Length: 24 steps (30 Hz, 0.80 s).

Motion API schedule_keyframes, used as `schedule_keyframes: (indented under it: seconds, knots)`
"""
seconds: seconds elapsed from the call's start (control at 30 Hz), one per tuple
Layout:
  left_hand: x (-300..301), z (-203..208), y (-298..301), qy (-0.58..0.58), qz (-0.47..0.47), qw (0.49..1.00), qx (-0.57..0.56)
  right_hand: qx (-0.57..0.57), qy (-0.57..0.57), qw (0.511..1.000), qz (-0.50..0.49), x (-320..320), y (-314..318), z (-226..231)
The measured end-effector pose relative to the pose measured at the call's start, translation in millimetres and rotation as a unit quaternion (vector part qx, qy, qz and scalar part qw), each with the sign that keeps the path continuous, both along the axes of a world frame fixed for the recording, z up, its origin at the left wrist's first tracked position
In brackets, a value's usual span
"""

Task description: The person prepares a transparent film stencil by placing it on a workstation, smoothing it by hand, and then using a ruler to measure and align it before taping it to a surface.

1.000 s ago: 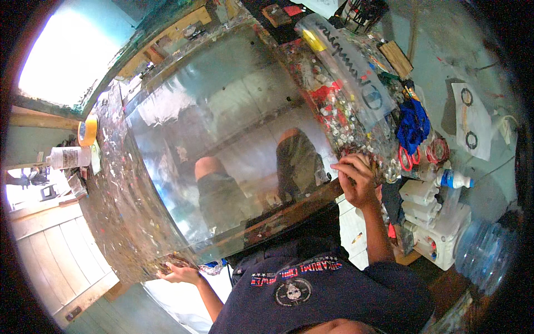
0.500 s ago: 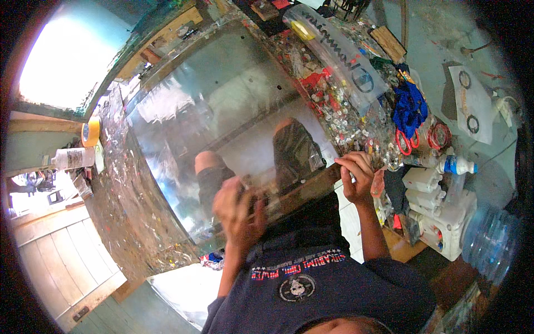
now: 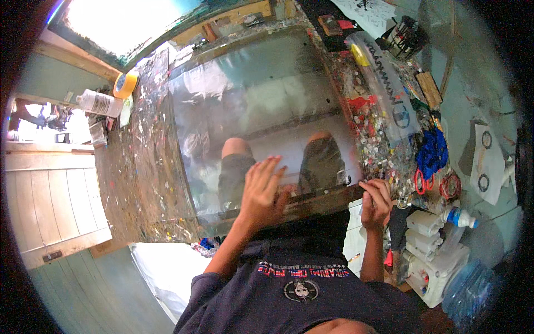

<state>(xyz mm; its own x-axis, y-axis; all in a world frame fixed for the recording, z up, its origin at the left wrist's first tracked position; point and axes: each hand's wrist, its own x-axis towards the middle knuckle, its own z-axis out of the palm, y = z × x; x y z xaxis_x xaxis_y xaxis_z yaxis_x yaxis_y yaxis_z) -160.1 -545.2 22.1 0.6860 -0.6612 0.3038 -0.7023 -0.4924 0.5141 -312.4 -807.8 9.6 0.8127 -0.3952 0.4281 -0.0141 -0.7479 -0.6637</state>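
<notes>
Clear sheet [image 3: 261,106] under both hands

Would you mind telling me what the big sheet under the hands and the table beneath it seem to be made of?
The sheet looks like clear glossy plastic or glass: the person's knees show through it and it mirrors the window light. The left hand lies flat on it; the right hand grips its near corner. The table looks like worn wood, matt, speckled with dried paint.

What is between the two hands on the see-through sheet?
In the head view, only clear plastic sheet and the table's wooden edge lie between left hand and right hand.
</notes>
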Motion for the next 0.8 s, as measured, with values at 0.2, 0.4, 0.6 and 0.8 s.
schedule_keyframes:
  seconds: [0.2,0.4,0.6,0.8]
  knots:
    - [-51.9,-14.1,61.6,-0.009,0.062,0.997,0.033,-0.042,0.013,0.986,0.159,8.0,64.7,-4.3]
    - [-86.3,-26.4,84.7,-0.005,0.117,0.991,0.066,-0.056,0.062,0.974,0.213,25.7,121.6,-8.7]
    - [-86.0,-36.3,86.4,-0.008,0.123,0.991,0.055,-0.077,0.060,0.966,0.239,32.9,135.6,-23.3]
    - [-84.9,-40.4,88.0,-0.013,0.118,0.992,0.048,-0.108,0.067,0.964,0.232,33.9,139.3,-26.0]
